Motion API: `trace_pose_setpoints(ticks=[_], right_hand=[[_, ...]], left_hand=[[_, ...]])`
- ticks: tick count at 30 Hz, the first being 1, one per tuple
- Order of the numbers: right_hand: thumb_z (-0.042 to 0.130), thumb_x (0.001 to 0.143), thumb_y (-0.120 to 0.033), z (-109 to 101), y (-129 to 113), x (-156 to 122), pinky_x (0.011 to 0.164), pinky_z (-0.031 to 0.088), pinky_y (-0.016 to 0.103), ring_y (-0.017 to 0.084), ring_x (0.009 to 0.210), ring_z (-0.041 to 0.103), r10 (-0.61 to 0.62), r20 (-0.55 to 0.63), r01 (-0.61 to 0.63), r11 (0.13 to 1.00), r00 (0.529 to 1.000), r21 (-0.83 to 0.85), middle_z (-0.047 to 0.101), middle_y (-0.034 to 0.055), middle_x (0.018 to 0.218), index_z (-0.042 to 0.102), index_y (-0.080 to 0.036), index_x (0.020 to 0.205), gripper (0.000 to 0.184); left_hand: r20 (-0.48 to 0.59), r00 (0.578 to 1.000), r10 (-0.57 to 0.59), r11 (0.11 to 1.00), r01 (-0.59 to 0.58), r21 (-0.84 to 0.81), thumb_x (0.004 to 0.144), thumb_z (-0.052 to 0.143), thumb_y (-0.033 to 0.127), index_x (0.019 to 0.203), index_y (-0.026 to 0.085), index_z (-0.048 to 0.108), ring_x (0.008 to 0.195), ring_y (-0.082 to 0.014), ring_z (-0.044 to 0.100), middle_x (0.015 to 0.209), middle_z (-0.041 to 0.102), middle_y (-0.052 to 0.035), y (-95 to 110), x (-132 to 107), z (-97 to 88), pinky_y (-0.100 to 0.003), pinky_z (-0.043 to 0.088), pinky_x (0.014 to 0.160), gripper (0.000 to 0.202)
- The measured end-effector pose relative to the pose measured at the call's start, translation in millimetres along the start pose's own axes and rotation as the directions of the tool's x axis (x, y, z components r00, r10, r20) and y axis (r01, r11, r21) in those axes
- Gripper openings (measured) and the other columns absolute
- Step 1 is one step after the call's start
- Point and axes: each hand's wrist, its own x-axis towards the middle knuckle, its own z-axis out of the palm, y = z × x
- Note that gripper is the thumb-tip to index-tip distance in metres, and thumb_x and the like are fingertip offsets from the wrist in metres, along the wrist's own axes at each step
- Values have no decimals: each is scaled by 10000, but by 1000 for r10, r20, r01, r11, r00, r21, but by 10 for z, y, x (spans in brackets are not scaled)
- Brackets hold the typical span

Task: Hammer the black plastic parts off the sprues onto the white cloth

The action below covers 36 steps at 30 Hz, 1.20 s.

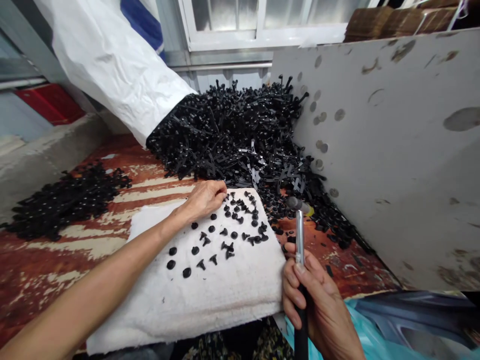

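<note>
The hammer (300,235), probably head-heavy, is clamped by its handle (301,330) in the right hand (317,292) beside the cloth (225,287), where presumably light studs (186,272) are best stem-gripped; whether one is pinched by the left hand (205,198) cannot be determined.

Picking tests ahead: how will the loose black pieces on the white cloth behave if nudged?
The black pieces would likely roll or pivot: several lie sideways, showing wide heads and narrow stems. They're probably light, being small beside the left hand. The white cloth looks fuzzy, so it may check sliding.
</note>
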Motion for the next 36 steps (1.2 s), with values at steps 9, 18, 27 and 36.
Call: trace_pose_setpoints(ticks=[9, 18, 27, 36], right_hand=[[789, 787, -313, -81, 37, 30, 292, 408, 115, 34, 434, 381, -17, 26, 18, 999, 1000, -29, 511, -72, 648, 620, -222, 1085, 355], [817, 745, -347, -107, 32, 38, 284, 377, 134, 46, 423, 364, 5, -2, -5, 997, 1000, -82, 483, -71, 641, 604, -230, 1092, 424], [802, 764, -345, -130, 24, 48, 301, 399, 145, 52, 431, 380, -10, 22, 13, 992, 1000, -124, 481, -69, 653, 592, -237, 1096, 408], [814, 743, -337, -72, 15, 17, 289, 379, 124, 44, 427, 367, -23, -15, 22, 993, 1000, -116, 476, -67, 638, 635, -225, 1059, 380]], left_hand=[[36, 985, -169, 918, 170, -358, 704, 543, 220, 646, 161, 624, 536, -116, 494, 559, 582, 16, -207, -102, -201, -236, 358, 528, 116], [80, 931, -357, 831, 355, -428, 690, 573, 289, 645, 167, 612, 513, -105, 433, 537, 532, 28, -576, -658, -304, -229, 325, 517, 136], [13, 941, -339, 887, 325, -328, 651, 502, 275, 569, 198, 530, 579, -129, 416, 564, 486, 24, -440, -738, -257, -253, 301, 573, 116], [316, 902, -294, 855, 396, -335, 609, 549, 412, 637, 179, 598, 584, -130, 430, 585, 510, 20, -448, -1031, -453, -261, 331, 576, 240]])
